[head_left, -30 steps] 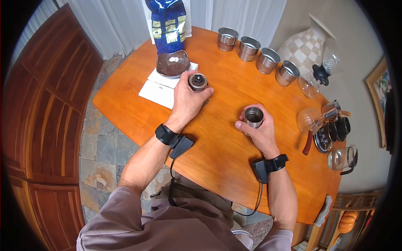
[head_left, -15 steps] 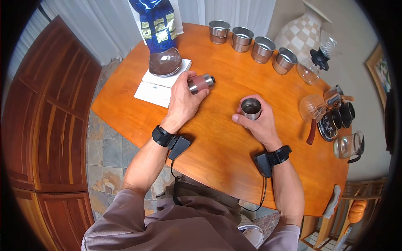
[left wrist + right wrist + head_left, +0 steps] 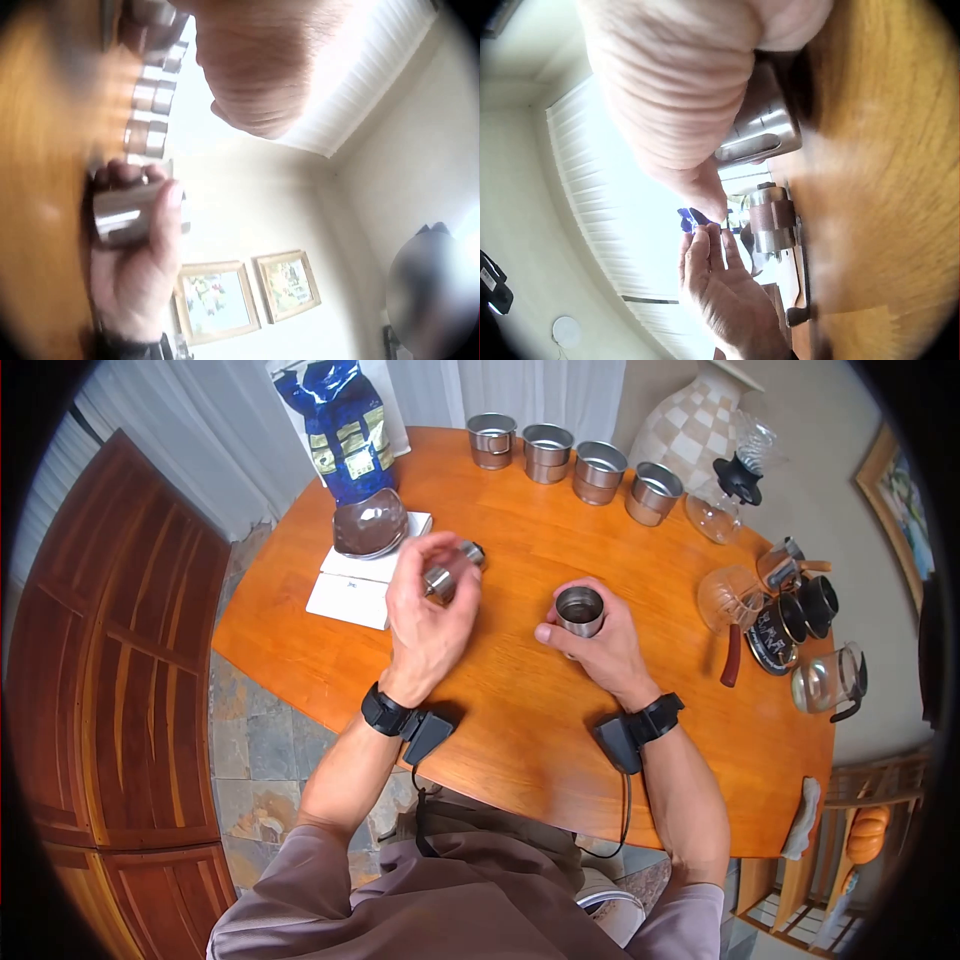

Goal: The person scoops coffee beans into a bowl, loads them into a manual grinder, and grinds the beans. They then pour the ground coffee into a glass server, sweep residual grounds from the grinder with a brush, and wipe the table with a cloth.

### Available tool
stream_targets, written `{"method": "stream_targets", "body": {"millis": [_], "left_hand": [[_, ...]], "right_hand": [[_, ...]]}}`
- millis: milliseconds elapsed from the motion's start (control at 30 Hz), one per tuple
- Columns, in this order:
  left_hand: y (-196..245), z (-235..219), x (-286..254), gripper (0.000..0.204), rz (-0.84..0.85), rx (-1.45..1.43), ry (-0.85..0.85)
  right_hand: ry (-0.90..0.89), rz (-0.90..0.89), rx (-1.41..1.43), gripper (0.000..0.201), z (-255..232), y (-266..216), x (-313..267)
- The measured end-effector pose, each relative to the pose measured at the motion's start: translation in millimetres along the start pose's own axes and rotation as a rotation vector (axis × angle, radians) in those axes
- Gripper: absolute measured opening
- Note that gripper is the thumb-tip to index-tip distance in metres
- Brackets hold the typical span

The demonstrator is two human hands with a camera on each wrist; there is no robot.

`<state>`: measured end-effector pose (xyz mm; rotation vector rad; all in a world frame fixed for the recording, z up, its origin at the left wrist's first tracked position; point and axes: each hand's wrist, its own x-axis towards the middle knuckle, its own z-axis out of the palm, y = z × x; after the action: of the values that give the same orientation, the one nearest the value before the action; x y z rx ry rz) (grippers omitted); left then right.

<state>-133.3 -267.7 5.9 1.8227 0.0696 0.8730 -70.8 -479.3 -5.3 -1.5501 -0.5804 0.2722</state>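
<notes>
A cylindrical coffee grinder body (image 3: 438, 581), with steel ends and a brownish band, lies on its side at my left hand (image 3: 425, 622). The thumb and fingers stand apart around it in the head view. In the right wrist view those fingers are fairly straight beside the grinder body (image 3: 771, 217). My right hand (image 3: 612, 650) grips a small steel cup (image 3: 580, 612), its mouth facing up, low over the table. A slot shows in the cup's side (image 3: 757, 146) in the right wrist view. A dark knob (image 3: 798, 316) lies near the grinder there.
A brown bowl (image 3: 370, 526) sits on a white flat scale (image 3: 345, 600), before a blue bag (image 3: 350, 445). Several steel mugs (image 3: 548, 455) line the back, near a checkered vase (image 3: 685, 430). Glass coffee ware (image 3: 728, 600) and a glass pot (image 3: 828, 678) stand at the right.
My left hand has tipped the grinder body from upright onto its side, and its fingers have loosened from it. My right hand keeps its grip on the cup. The head view has shifted slightly.
</notes>
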Motion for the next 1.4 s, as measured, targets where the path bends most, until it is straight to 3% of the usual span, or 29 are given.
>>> {"method": "stream_targets", "body": {"millis": [100, 167, 233, 300, 433, 500, 533, 667, 767, 833, 967, 1033, 1100, 1167, 1200, 1233, 1300, 1400], "left_hand": [[3.4, 18.7, -21.4, 0.055, -0.026, -0.214, -0.263], [6.8, 35.1, -30.7, 0.064, -0.078, -0.296, -0.427], [15.7, 49.3, -33.5, 0.066, -0.343, -0.409, -0.678], [13.7, 61.5, -24.8, 0.066, -0.258, -0.372, -0.79], [8.6, 75.7, -21.4, 0.061, -0.212, -0.376, -0.813], [-2.8, 75.5, -22.2, 0.057, -0.281, -0.518, -0.774], [-3.5, 71.0, -21.3, 0.056, -0.237, -0.449, -0.809], [-6.7, 68.8, -22.9, 0.052, -0.277, -0.578, -0.798], [-7.7, 65.4, -17.6, 0.049, -0.299, -0.61, -0.721], [-5.4, 62.3, -13.6, 0.048, -0.272, -0.583, -0.649], [0.7, 62.8, -14.3, 0.049, -0.302, -0.524, -0.666], [9.3, 60.9, -13.1, 0.048, -0.283, -0.468, -0.652], [11.4, 59.8, -12.4, 0.047, -0.26, -0.406, -0.632], [10.4, 60.0, -12.1, 0.046, -0.256, -0.397, -0.617], [10.4, 60.3, -12.0, 0.046, -0.256, -0.394, -0.613], [10.7, 60.8, -12.5, 0.046, -0.271, -0.415, -0.624], [11.2, 61.0, -14.9, 0.046, -0.286, -0.424, -0.643], [11.1, 61.5, -14.2, 0.047, -0.277, -0.406, -0.662]], "right_hand": [[0.054, 0.104, 0.18, 0.039, 1.1, -6.9, -2.0], [0.122, -0.01, 0.274, 0.047, 1.2, 4.4, 0.8], [0.096, -0.009, 0.359, 0.051, -1.6, 9.2, 0.0], [0.109, -0.038, 0.223, 0.058, -4.9, 9.3, -1.2], [0.099, -0.021, 0.227, 0.066, -12.2, 10.0, -4.3], [0.062, -0.102, 0.034, 0.07, -12.5, 17.9, -4.7], [0.045, -0.109, -0.045, 0.073, -12.9, 14.6, -6.6], [0.093, -0.125, -0.079, 0.071, -11.2, 7.6, -10.0], [0.242, -0.238, -0.025, 0.063, -10.7, -17.4, -12.3], [0.399, -0.441, -0.241, 0.056, -18.6, -50.1, -20.3], [0.667, -0.512, -0.679, 0.047, -64.5, -85.0, -57.7], [0.883, -0.331, -0.8, 0.04, -101.0, -78.2, -79.6], [0.928, -0.106, -0.84, 0.039, -140.5, -64.4, -105.0], [0.963, 0.264, -0.562, 0.044, -148.8, -58.0, -122.0], [0.915, 0.335, -0.483, 0.052, -149.7, -50.9, -128.0], [0.91, 0.334, -0.479, 0.052, -146.2, -48.9, -129.2], [0.751, 0.442, 0.028, 0.055, -138.0, -43.3, -131.8], [0.711, 0.412, 0.054, 0.053, -132.7, -40.6, -120.2]]}}
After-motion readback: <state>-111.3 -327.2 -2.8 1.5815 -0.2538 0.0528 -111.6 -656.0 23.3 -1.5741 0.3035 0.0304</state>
